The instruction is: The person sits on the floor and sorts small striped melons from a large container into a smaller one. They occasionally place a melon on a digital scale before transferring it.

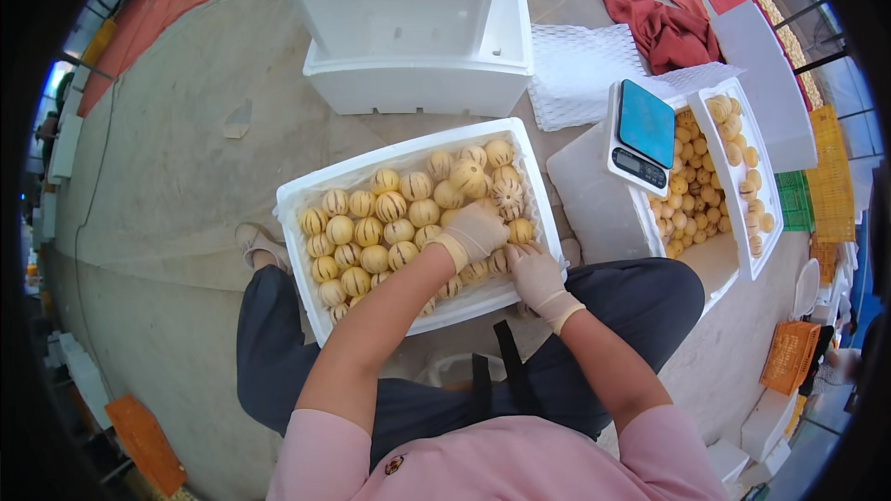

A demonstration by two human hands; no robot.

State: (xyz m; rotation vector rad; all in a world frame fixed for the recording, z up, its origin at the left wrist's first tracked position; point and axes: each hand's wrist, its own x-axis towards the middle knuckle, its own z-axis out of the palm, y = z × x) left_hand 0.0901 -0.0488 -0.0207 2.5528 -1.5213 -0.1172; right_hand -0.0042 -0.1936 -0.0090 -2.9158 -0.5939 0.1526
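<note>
In front of me a white foam box (411,153) with a thin liner holds rows of yellow pepino melons (390,206) with dark stripes. My left hand (479,231), in a pale thin glove, reaches over the right half of the fruit. Its fingers curl down among the melons and their tips are hidden. My right hand (537,277), also gloved, reaches over the near right rim, its fingertips near a melon (520,230) by the right wall. Whether either hand grips a melon is not visible. Several melons (468,176) lie on top beyond my left hand.
At right, a foam box (598,188) of loose melons carries a digital scale (644,132) and an upturned lid (731,153) with more melons. Another foam box (418,87) with a tilted lid stands beyond. White foam netting (581,69) and red cloth (658,28) lie nearby.
</note>
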